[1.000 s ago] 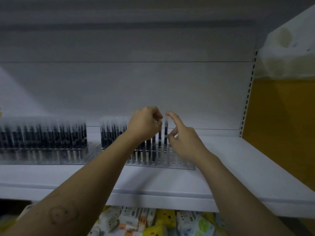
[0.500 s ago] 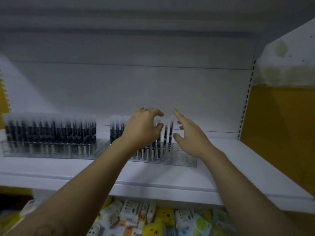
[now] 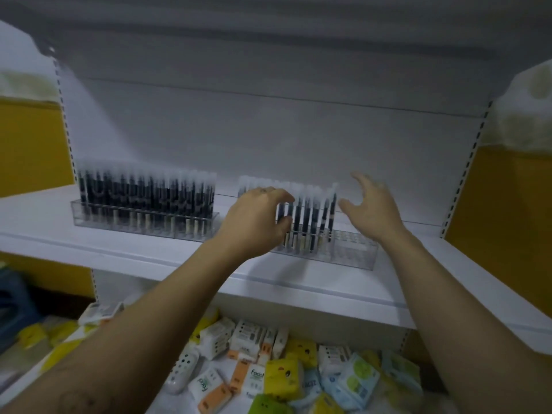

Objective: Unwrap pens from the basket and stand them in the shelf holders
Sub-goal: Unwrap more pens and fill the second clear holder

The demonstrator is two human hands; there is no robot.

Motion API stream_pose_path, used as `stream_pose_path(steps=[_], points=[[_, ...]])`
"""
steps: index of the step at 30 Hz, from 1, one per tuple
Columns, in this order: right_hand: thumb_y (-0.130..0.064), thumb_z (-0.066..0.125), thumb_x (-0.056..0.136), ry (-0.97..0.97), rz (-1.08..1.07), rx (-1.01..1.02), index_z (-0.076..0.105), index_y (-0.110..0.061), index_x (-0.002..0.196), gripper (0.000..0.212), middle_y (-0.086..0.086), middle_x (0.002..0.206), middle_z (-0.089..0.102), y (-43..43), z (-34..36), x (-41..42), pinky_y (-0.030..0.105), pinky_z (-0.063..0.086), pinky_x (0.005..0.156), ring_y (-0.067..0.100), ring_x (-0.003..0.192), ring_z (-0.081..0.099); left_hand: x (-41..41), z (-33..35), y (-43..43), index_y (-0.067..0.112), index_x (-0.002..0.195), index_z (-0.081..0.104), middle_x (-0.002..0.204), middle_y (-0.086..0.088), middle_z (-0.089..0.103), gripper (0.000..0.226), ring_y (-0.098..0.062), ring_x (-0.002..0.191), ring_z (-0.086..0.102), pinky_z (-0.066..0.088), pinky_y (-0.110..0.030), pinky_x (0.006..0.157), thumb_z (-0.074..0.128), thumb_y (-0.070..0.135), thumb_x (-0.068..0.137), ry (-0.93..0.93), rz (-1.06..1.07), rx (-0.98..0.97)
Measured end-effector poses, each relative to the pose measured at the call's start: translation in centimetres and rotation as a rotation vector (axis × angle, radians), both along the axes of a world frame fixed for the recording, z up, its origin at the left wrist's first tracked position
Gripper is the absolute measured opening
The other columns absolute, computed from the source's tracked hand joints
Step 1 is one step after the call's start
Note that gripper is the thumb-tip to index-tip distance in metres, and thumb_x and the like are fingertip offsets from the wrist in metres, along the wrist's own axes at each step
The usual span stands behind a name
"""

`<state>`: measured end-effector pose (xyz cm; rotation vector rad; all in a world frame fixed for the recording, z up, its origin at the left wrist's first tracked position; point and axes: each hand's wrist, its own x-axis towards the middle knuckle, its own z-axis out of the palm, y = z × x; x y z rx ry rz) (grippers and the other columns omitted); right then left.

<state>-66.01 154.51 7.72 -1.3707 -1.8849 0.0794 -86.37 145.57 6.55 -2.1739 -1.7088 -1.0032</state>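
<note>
Our left hand (image 3: 257,218) curls at the black white-capped pens (image 3: 310,213); we cannot tell its grip. Our right hand (image 3: 373,210) is spread wide, holding nothing.

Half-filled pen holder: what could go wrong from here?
The left hand arches over the standing pens; a snagged cap could tip several. The end pens lean toward the empty end of the clear holder and may topple. The right hand hovers open beside them, close enough to bump them.

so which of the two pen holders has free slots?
The right-hand holder: pens fill only its left part, and its right end shows empty slots. The left-hand holder is packed end to end.
</note>
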Motion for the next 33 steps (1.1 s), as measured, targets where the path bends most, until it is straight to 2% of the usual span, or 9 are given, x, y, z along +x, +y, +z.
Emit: stream_pose_path(steps=[4, 8, 14, 18, 20, 22, 25, 28, 33], points=[[-0.035, 0.063, 0.091, 0.041, 0.016, -0.075, 0.047, -0.018, 0.140, 0.055, 0.011, 0.135, 0.054, 1.4, 0.0, -0.5, 0.035, 0.042, 0.096, 0.029, 0.115, 0.056, 0.5, 0.4, 0.5, 0.023, 0.130, 0.054, 0.130, 0.002, 0.059, 0.039, -0.019, 0.116, 0.054, 0.045, -0.038, 0.101, 0.058, 0.027, 0.092, 0.012, -0.021, -0.006], [-0.037, 0.068, 0.087, 0.057, 0.052, -0.025, 0.050, -0.022, 0.136, 0.055, 0.006, 0.126, 0.059, 1.6, 0.1, -1.9, 0.039, 0.049, 0.092, 0.025, 0.104, 0.060, 1.0, 1.0, 1.1, 0.023, 0.130, 0.054, 0.130, 0.003, 0.059, 0.039, -0.018, 0.118, 0.052, 0.044, -0.038, 0.102, 0.058, 0.028, 0.092, 0.011, -0.029, 0.013], [-0.018, 0.067, 0.090, 0.098, 0.046, 0.036, 0.066, -0.016, 0.119, 0.029, 0.002, 0.093, 0.062, 3.1, 0.5, -2.3, 0.021, 0.043, 0.067, 0.015, 0.072, 0.057, 1.0, 1.1, 1.8, 0.025, 0.129, 0.054, 0.130, 0.003, 0.059, 0.038, -0.018, 0.118, 0.052, 0.041, -0.039, 0.105, 0.057, 0.030, 0.092, 0.021, -0.033, 0.002], [-0.013, 0.070, 0.086, 0.253, 0.069, -0.025, 0.060, -0.019, 0.114, 0.030, 0.002, 0.083, 0.060, 3.4, -0.5, -2.0, 0.040, 0.058, 0.076, 0.021, 0.077, 0.063, 0.9, 0.5, 1.6, 0.026, 0.130, 0.054, 0.128, 0.001, 0.059, 0.037, -0.019, 0.110, 0.055, 0.035, -0.036, 0.108, 0.056, 0.029, 0.093, 0.024, -0.026, -0.011], [-0.015, 0.070, 0.086, 0.302, 0.070, -0.040, 0.058, -0.019, 0.104, 0.022, 0.003, 0.086, 0.062, 3.5, -1.2, -1.8, 0.044, 0.058, 0.077, 0.021, 0.080, 0.063, 1.0, 0.2, 1.7, 0.026, 0.131, 0.053, 0.127, 0.001, 0.059, 0.038, -0.018, 0.111, 0.054, 0.032, -0.035, 0.109, 0.056, 0.029, 0.093, 0.038, -0.028, -0.014], [-0.018, 0.069, 0.087, 0.263, 0.062, -0.044, 0.058, -0.019, 0.104, 0.021, 0.004, 0.093, 0.064, 3.3, -1.4, -1.6, 0.037, 0.055, 0.078, 0.022, 0.082, 0.062, 1.0, 0.0, 1.7, 0.026, 0.131, 0.053, 0.126, 0.002, 0.060, 0.038, -0.017, 0.111, 0.054, 0.029, -0.032, 0.111, 0.056, 0.029, 0.093, 0.052, -0.027, -0.001], [-0.022, 0.068, 0.088, 0.078, 0.042, -0.033, 0.053, -0.022, 0.129, 0.044, 0.005, 0.117, 0.063, 2.6, -1.5, -1.2, 0.033, 0.050, 0.088, 0.023, 0.101, 0.061, 0.8, -0.3, 1.6, 0.025, 0.132, 0.053, 0.129, 0.003, 0.059, 0.039, -0.017, 0.114, 0.053, 0.025, -0.030, 0.112, 0.056, 0.030, 0.093, 0.055, -0.025, 0.017], [-0.022, 0.065, 0.090, -0.035, 0.034, 0.030, 0.031, -0.028, 0.148, 0.068, 0.003, 0.148, 0.041, 0.4, -2.1, -1.1, 0.035, 0.036, 0.107, 0.022, 0.132, 0.042, 0.5, -0.9, 1.0, 0.024, 0.131, 0.053, 0.128, 0.002, 0.059, 0.039, -0.018, 0.117, 0.052, 0.035, -0.032, 0.106, 0.057, 0.029, 0.092, 0.049, -0.042, 0.027], [-0.024, 0.066, 0.089, 0.008, 0.192, 0.071, 0.039, -0.033, 0.142, 0.061, -0.007, 0.141, 0.043, -5.2, -5.1, -2.8, 0.035, 0.039, 0.108, 0.013, 0.127, 0.045, -0.9, -2.6, -0.7, 0.023, 0.129, 0.054, 0.122, 0.002, 0.061, 0.039, -0.017, 0.107, 0.057, 0.046, -0.033, 0.093, 0.059, 0.028, 0.090, 0.062, -0.073, 0.068]])
